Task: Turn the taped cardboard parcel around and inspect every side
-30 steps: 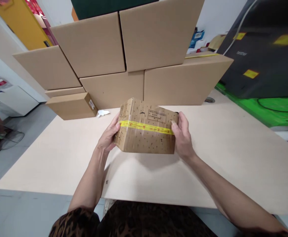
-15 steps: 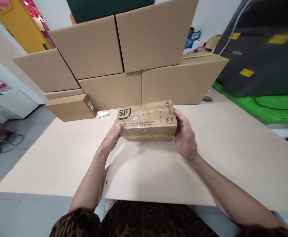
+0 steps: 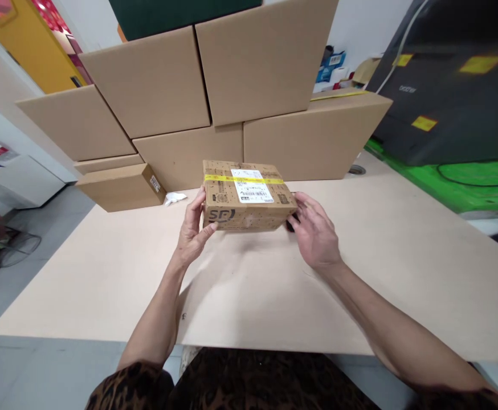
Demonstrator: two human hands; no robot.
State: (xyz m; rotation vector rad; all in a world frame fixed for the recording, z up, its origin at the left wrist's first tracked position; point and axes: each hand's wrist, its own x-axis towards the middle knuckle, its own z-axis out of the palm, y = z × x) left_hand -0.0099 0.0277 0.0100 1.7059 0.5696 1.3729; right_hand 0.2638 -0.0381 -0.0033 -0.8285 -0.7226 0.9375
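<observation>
Both hands are at a small brown cardboard box (image 3: 249, 219) with a white shipping label (image 3: 252, 186), a strip of yellow tape (image 3: 219, 178) and black SF print. The box is tilted, label face up, over the table. My left hand (image 3: 192, 233) grips its left end, the thumb on the front face and the fingers at the side. My right hand (image 3: 317, 233) is at the right end, its bent fingers against the corner. A small dark thing (image 3: 290, 224) shows beneath those fingers; what it is I cannot make out.
Large plain cardboard boxes (image 3: 270, 68) are stacked along the back of the pale table (image 3: 103, 285). A flatter box (image 3: 121, 187) and crumpled white paper (image 3: 175, 197) lie at the back left. A dark machine (image 3: 445, 102) stands on green covering (image 3: 458, 182) at the right.
The small box has been turned, so the labelled, taped face is now on top and the SF print faces front. My right hand has shifted its hold at the right end.
</observation>
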